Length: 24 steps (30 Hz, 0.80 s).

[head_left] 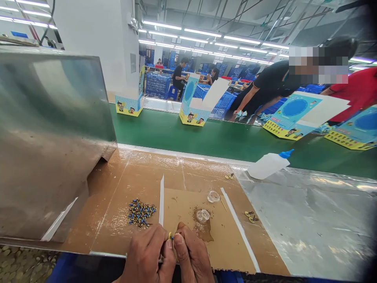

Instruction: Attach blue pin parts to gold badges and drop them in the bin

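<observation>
My left hand (pixel 147 251) and my right hand (pixel 191 253) meet at the front edge of a cardboard sheet (pixel 185 212). Pinched between their fingertips is a small piece (pixel 170 236), yellow with a bit of blue; its exact shape is partly hidden. To the left lies a pile of tiny blue, yellow and dark pieces (pixel 141 213). Ahead of my right hand, a small clear round dish (pixel 202 215) stands on a brown-stained patch. Beyond it lie a clear round lid (pixel 213 196) and a thin wooden stick (pixel 223 203).
A few yellow round pieces (pixel 251 216) lie at the right. A white squeeze bottle (pixel 269 165) with a blue tip rests beside the green conveyor belt (pixel 159 127), which carries printed boxes (pixel 191 106). A metal panel (pixel 50 145) blocks the left. Co-workers (pixel 273 78) stand across the belt.
</observation>
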Motion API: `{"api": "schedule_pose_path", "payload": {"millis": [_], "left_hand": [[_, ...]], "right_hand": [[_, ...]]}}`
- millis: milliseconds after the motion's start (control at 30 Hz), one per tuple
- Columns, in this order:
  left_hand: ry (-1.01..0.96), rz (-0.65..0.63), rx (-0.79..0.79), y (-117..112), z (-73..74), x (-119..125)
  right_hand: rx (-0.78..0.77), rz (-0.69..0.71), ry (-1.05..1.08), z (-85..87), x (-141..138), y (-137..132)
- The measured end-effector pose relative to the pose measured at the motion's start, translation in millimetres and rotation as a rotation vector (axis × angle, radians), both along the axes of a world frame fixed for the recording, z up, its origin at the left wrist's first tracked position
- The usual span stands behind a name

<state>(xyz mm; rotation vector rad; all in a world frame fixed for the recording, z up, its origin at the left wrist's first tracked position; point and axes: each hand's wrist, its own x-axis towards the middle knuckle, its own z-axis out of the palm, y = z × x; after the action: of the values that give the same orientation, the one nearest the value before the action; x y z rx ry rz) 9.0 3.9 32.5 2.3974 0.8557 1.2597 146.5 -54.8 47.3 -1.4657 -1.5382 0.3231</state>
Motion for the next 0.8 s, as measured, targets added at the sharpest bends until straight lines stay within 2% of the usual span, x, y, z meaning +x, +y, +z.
{"api": "schedule_pose_path", "payload": {"millis": [100, 300, 600, 800], "left_hand": [[-0.011, 0.0, 0.0, 0, 1.4, 0], [-0.024, -0.011, 0.02, 2, 1.0, -1], [-0.003, -0.006, 0.058, 1, -3.9, -4], [-0.038, 0.001, 0.066, 2, 6.9, 0]], "right_hand": [[0.015, -0.016, 0.002, 5.6, -2, 1], [-0.003, 0.042, -0.008, 13.5, -2, 1], [-0.028, 0.045, 0.028, 9.8, -3, -2], [-0.042, 0.015, 0.076, 4.6, -3, -2]]}}
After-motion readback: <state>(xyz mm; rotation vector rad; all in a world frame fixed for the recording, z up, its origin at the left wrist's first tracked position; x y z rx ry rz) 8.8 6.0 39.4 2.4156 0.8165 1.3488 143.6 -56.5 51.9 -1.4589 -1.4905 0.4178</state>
